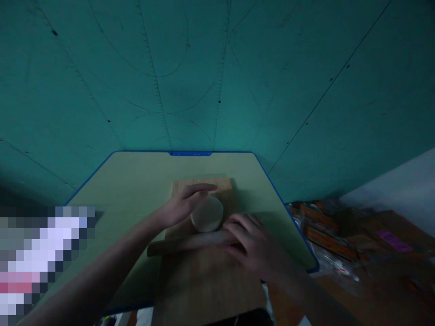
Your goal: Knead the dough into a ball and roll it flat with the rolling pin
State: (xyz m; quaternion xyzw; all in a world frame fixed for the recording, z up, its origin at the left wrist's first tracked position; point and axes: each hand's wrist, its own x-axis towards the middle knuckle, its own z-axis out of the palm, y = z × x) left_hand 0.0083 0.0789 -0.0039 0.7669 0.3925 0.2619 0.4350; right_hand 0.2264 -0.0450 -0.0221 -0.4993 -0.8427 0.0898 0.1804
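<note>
A round, flat piece of pale dough (208, 215) lies on a wooden board (210, 285). My left hand (185, 204) reaches over the dough's upper left edge, fingers stretched out and thumb side near it; whether it presses on the dough is hard to tell. Just below the dough, a wooden rolling pin (197, 241) lies crosswise on the board, its left end sticking out past the board's edge. My right hand (247, 240) is wrapped over the right end of the pin, which its fingers partly hide.
The board rests on a pale table (142, 174) with a blue rim, against a green wall (190, 81). Cardboard boxes (384, 244) and clear plastic wrapping (335, 265) lie on the right. A pixelated patch covers the lower left.
</note>
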